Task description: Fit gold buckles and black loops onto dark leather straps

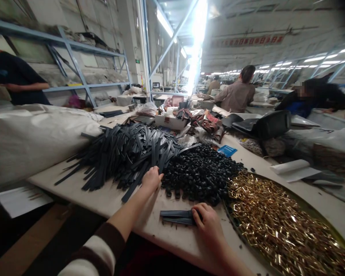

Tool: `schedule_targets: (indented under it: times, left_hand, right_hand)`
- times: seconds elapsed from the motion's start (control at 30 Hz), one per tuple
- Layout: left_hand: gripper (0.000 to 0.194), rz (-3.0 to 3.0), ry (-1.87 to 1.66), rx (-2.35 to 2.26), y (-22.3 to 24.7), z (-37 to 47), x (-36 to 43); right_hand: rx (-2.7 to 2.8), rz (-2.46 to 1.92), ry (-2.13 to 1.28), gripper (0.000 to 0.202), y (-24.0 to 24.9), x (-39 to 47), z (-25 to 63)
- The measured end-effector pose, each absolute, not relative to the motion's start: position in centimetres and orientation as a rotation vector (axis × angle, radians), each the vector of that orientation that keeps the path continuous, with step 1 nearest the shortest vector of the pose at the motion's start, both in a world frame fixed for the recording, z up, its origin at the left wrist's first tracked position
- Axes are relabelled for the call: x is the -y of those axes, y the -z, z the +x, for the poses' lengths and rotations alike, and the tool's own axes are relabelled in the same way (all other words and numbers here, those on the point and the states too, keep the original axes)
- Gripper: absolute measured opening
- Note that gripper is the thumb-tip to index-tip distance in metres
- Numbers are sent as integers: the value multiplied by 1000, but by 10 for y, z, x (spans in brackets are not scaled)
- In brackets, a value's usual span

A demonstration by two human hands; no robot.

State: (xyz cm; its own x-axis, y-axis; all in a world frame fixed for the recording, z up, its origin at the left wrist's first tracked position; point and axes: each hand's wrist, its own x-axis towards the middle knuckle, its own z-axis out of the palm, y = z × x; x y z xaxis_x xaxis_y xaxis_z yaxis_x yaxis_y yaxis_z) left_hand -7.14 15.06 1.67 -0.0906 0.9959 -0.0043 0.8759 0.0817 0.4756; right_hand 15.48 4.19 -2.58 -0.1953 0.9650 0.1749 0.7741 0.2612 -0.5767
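Left hand [151, 179] reaching into strap pile [123, 153], right hand [208, 222] gripping folded strap [176, 217]

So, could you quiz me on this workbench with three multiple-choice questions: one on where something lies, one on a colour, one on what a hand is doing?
1. Where does the pile of small black rings lie?
A. Between the black strips and the gold metal parts
B. On the blue shelf
C. Under the white sack

2. What colour are the metal parts in the tray at the right?
A. Red
B. Gold
C. Blue

3. What is the right hand doing?
A. Hanging free above the table
B. Resting on a small bundle of dark strips on the table
C. Lifting the tray

Answers:
1. A: the rings sit with the black strips on their left and the gold parts on their right.
2. B: they shine gold.
3. B: its fingers lie on the bundle's end, while the left hand reaches to the big strip pile.
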Motion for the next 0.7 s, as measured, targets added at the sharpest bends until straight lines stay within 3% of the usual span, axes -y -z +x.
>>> schedule_targets:
  times: [0.2, 0.4, 0.53, 0.6, 0.7]
  left_hand:
    - [17, 1672, -604, -2051, -11, -74, -167]
    - [15, 1455, -674, -1639, -39, -63, -102]
    - [11, 1143, -544, -1215, -41, -40, -32]
    - [10, 940, -472, -1032, -37, -31, -6]
    - [12, 795, -432, -938, -31, -24, 17]
  right_hand:
    - [1996, -1536, -495, 19, 32, -43, 156]
    - [1734, -1444, -510, 25, 23, -38, 161]
    - [1291, -1338, -951, 37, -1, -34, 166]
    - [1102, -1259, -1223, 35, -9, -32, 169]
    - [990, -1225, -1369, 27, -11, -25, 172]
